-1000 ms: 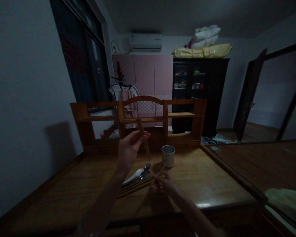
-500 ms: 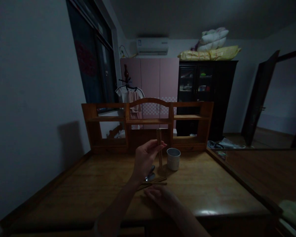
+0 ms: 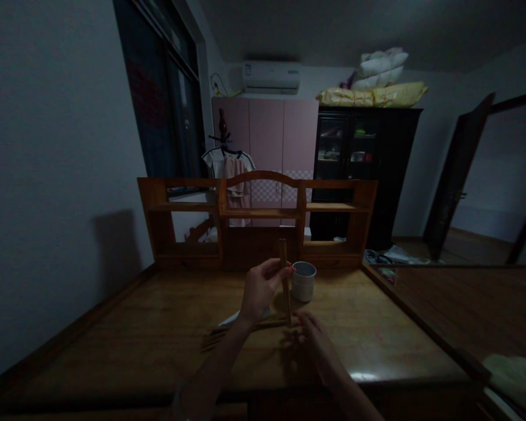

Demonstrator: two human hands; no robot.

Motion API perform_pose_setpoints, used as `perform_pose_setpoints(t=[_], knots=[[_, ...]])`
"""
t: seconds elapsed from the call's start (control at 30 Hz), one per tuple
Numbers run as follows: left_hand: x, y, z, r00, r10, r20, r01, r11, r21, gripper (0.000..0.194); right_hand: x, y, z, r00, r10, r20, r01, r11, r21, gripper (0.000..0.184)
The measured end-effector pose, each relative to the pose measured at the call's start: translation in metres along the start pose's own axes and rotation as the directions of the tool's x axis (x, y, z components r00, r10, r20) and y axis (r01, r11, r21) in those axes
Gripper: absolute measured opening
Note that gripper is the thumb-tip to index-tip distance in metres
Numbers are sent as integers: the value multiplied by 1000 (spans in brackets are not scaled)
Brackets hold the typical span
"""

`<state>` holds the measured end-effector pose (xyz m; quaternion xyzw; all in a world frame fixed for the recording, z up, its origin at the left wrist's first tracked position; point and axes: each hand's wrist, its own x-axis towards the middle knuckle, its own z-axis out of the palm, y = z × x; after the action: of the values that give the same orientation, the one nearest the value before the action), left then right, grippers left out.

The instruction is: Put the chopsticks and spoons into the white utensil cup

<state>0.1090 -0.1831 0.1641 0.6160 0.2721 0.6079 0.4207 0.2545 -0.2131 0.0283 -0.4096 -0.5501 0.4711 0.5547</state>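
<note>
Wooden desk [image 3: 363,327], chopsticks [image 3: 286,299] in pinched left hand [image 3: 259,289], curled right hand [image 3: 315,334] (hold unclear) by lower ends

The left hand [image 3: 260,289] holds chopsticks [image 3: 286,295] almost straight up. The right hand [image 3: 319,340] is right by their bottom ends. More sticks [image 3: 214,339] lie on the table [image 3: 377,327]. A gray cup [image 3: 304,285] stands close by. Behind is a wooden shelf [image 3: 263,214].

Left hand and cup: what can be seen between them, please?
In the head view, nearly upright chopsticks, pinched by the left hand, show between it and the cup.
</note>
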Motion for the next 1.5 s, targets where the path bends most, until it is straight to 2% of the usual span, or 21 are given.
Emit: perform_pose_setpoints(t=[0.07, 0.1, 0.2, 0.33, 0.43, 0.6, 0.77, 0.9, 0.97, 1.03, 1.13, 1.2, 1.3, 1.4, 1.5], knots=[[-1, -3, 1, 1000, -18, -7, 18, 1000, -10, 17, -3, -14, -4, 984, -126, -125, 94, 967, -236, 33], [-2, -4, 2, 1000, -26, -8, 26, 999, -20, 18, -4, -23, -6, 972, -183, -147, 127, 937, -325, 33], [-2, -8, 9, 999, -49, 22, 50, 996, -68, 17, -4, -54, -10, 941, -338, -23, 287, 831, -476, 29], [-3, -18, 25, 995, -69, 67, 75, 993, -94, 16, 6, -79, -22, 899, -418, 134, 419, 728, -542, 19], [-5, -25, 37, 996, -58, 72, 62, 996, -61, 15, 18, -82, -38, 890, -413, 193, 447, 709, -545, 15], [-9, -38, 46, 994, -32, 106, 31, 999, 14, 15, 25, -74, -57, 911, -320, 260, 406, 807, -430, 15], [-13, -54, 47, 986, -61, 155, 61, 998, 6, 15, 21, -61, -60, 927, -268, 263, 357, 846, -396, 16], [-16, -57, 44, 980, -54, 193, 57, 998, -11, 17, 20, -57, -63, 922, -267, 282, 364, 848, -386, 19], [-16, -57, 43, 977, -55, 208, 61, 998, -22, 16, 20, -63, -70, 917, -232, 324, 360, 830, -426, 21], [-16, -58, 41, 974, -51, 221, 60, 998, -36, 17, 22, -76, -79, 925, -208, 318, 350, 793, -499, 22], [-15, -59, 40, 972, -58, 229, 77, 994, -75, 20, 25, -105, -90, 938, -300, 170, 343, 756, -557, 23], [-15, -60, 40, 970, -76, 233, 101, 990, -98, 22, 27, -123, -90, 929, -349, 124, 360, 768, -530, 23], [-17, -60, 43, 961, -81, 264, 96, 995, -42, 24, 31, -137, -78, 920, -350, 177, 391, 792, -469, 22], [-20, -66, 44, 950, -78, 302, 49, 994, 100, 25, 34, -137, -64, 908, -351, 231, 419, 794, -440, 18], [-22, -75, 37, 933, -89, 350, 6, 973, 232, 24, 36, -129, -59, 908, -323, 267, 413, 801, -433, 16]])
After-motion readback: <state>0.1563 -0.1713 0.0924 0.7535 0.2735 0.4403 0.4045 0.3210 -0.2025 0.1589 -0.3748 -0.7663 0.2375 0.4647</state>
